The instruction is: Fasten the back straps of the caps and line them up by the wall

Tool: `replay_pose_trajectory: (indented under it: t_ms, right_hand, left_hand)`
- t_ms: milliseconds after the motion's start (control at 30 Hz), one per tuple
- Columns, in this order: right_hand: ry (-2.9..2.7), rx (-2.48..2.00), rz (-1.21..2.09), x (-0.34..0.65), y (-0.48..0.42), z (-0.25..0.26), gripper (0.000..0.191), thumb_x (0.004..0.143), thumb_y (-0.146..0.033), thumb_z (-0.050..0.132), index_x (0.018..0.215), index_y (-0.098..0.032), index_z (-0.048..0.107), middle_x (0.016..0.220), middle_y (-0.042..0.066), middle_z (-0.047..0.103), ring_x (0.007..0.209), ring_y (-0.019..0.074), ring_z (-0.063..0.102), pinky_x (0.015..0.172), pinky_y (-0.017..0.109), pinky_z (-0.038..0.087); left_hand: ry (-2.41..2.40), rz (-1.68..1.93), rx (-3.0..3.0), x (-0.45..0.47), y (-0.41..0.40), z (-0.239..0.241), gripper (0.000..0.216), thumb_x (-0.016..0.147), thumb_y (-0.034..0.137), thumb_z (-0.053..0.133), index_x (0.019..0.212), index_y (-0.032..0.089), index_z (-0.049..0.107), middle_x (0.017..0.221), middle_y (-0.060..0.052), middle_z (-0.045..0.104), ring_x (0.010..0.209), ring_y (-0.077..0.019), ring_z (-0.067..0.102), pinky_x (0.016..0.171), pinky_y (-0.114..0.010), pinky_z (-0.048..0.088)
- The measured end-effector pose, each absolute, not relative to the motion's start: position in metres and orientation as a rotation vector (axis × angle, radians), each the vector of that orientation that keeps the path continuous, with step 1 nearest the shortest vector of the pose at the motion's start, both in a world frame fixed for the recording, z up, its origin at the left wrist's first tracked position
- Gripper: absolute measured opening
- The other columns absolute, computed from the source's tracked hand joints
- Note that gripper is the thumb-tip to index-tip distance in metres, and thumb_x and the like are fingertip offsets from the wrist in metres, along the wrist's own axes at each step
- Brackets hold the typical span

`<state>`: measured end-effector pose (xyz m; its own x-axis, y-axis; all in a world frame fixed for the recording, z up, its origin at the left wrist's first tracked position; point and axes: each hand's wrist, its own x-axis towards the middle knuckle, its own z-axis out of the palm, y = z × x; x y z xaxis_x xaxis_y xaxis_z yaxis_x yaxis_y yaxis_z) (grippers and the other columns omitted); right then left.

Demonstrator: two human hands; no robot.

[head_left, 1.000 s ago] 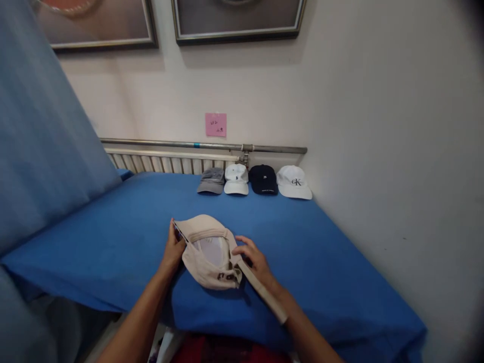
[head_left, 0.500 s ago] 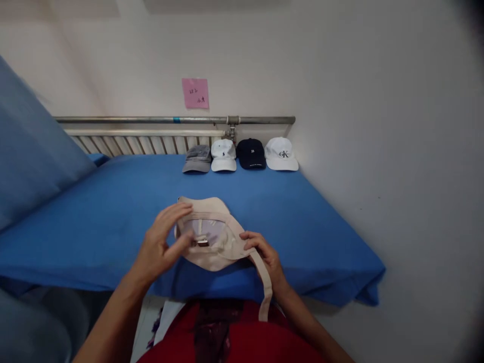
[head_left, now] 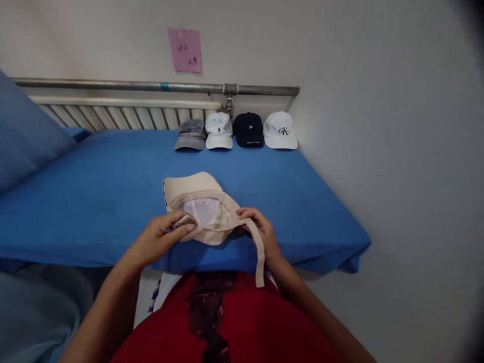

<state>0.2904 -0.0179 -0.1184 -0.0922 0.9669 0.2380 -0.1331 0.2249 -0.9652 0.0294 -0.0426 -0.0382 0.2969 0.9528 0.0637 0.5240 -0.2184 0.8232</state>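
Note:
A beige baseball cap (head_left: 193, 185) is held upside down at the near edge of the blue-covered surface, its brim pointing away from me and its pale inside showing. My left hand (head_left: 166, 234) pinches the cap's left back end between thumb and fingers, where a small metal buckle shows. On the other side, my right hand (head_left: 260, 232) grips the right back end at the base of the strap (head_left: 259, 252). That strap hangs loose toward my lap, its end free.
Several caps stand in a row at the back: a grey cap (head_left: 191, 135), a white cap (head_left: 219, 131), a black cap (head_left: 248, 130) and a white lettered cap (head_left: 280, 131). Behind are a radiator (head_left: 124, 115), a metal pipe (head_left: 113, 84) and a pink note (head_left: 185, 50).
My left hand has moved from the cap's brim side to its left back end and closed on it. My right hand keeps its grip. The view has tilted downward.

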Motion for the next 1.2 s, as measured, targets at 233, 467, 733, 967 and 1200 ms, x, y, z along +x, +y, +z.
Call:
replay_pose_trajectory:
  t_ms: [233, 467, 733, 967, 1200]
  right_hand:
    - [-1.374, -0.869, 1.160, 0.288, -0.022, -0.116, 0.005, 0.075, -0.024, 0.067, 0.080, -0.023, 0.066, 0.090, 0.002, 0.065, 0.085, 0.0176, 0.060, 0.078, 0.030, 0.048]
    - [-0.953, -0.796, 1.255, 0.291, -0.015, -0.130, 0.008, 0.073, -0.022, 0.066, 0.080, -0.023, 0.064, 0.084, -0.001, 0.062, 0.063, 0.0108, 0.055, 0.058, 0.023, 0.044]
    - [-0.955, -0.867, 1.238, 0.288, -0.015, -0.128, 0.008, 0.074, -0.025, 0.064, 0.081, -0.023, 0.062, 0.081, -0.001, 0.063, 0.061, 0.0122, 0.055, 0.058, 0.025, 0.045]
    - [-1.136, -0.929, 1.105, 0.289, -0.022, -0.122, 0.010, 0.077, -0.027, 0.064, 0.087, -0.025, 0.064, 0.092, 0.000, 0.065, 0.068, 0.0135, 0.060, 0.063, 0.027, 0.050]
    - [-1.866, -0.906, 0.297, 0.304, -0.051, -0.107, 0.023, 0.080, -0.021, 0.066, 0.101, -0.029, 0.068, 0.131, 0.007, 0.055, 0.124, 0.0293, 0.047, 0.101, 0.052, 0.037]
  left_hand:
    - [1.275, 1.015, 1.518, 0.026, -0.032, -0.062, 0.031, 0.079, 0.044, 0.067, 0.102, 0.023, 0.071, 0.087, -0.001, 0.065, 0.080, -0.0177, 0.056, 0.070, -0.026, 0.043]
    - [0.982, 1.044, 1.209, 0.041, -0.023, -0.094, 0.029, 0.079, 0.038, 0.071, 0.105, 0.026, 0.073, 0.084, 0.000, 0.064, 0.076, -0.0132, 0.053, 0.071, -0.023, 0.040]
    - [0.858, 1.220, 0.969, 0.043, -0.022, -0.111, 0.038, 0.072, 0.031, 0.076, 0.109, 0.024, 0.073, 0.094, -0.002, 0.068, 0.086, -0.0148, 0.057, 0.079, -0.022, 0.042]
    - [0.882, 1.252, 0.945, 0.045, -0.022, -0.113, 0.034, 0.070, 0.027, 0.074, 0.104, 0.022, 0.074, 0.087, -0.003, 0.069, 0.080, -0.0150, 0.057, 0.075, -0.023, 0.042]
    - [0.953, 1.240, 0.984, 0.045, -0.023, -0.116, 0.033, 0.074, 0.020, 0.066, 0.107, 0.021, 0.070, 0.088, -0.002, 0.068, 0.079, -0.0157, 0.057, 0.073, -0.024, 0.041]
